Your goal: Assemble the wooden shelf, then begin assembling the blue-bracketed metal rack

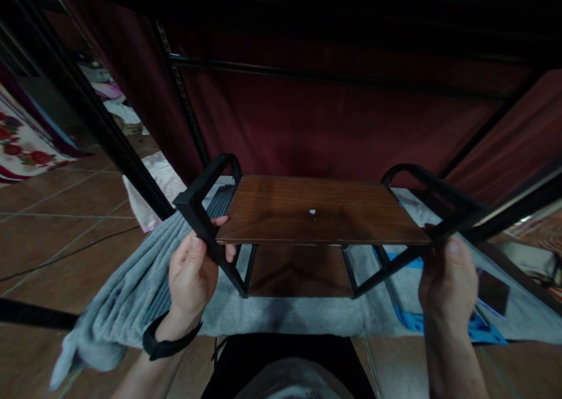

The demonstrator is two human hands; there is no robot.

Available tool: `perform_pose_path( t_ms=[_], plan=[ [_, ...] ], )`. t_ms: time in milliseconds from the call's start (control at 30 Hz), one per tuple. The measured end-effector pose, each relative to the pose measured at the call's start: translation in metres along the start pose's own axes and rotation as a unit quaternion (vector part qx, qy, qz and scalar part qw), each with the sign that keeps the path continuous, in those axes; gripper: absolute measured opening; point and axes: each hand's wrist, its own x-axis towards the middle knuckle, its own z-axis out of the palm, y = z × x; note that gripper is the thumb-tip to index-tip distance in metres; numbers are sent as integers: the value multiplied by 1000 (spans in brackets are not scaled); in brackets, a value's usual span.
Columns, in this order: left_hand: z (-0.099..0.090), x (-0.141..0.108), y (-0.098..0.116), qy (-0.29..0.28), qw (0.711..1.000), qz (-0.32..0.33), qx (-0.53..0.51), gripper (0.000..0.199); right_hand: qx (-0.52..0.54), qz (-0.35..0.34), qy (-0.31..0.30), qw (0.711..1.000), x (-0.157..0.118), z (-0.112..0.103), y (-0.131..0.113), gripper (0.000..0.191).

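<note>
The two-tier shelf lies at twelve o'clock from the person's body, straight ahead between the two hands, and its long axis runs from nine to three — squarely across from one grip to the other. The left hand meets it at eight o'clock, thumb on the near side of the black frame and fingers curled behind the bar, so it is closed on that end. The right hand takes the other end at four o'clock, thumb against the frame; its fingers are largely hidden, yet it too appears wrapped around the bar. Neither hand is clearly nearer the middle of the wood-grain upper board. Below lies a grey cloth; whether the shelf rests on it or is held just above, I cannot tell. A blue object and a phone lie towards four o'clock, near the right hand.
</note>
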Motion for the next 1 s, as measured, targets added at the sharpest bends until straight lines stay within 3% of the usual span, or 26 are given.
perform_pose_path(
  t_ms=[300, 567, 1000],
  plan=[
    [3, -3, -2, 25, 999, 0, -24, 29, 72, 8, 32, 997, 11, -15, 20, 27],
    [2, -3, 1, 46, 999, -25, -11, 28, 86, 46, -7, 995, 20, -19, 19, 27],
    [10, -5, -2, 123, 989, -51, -59, 28, 25, -25, -58, 998, 37, -31, 33, 28]
  ],
)
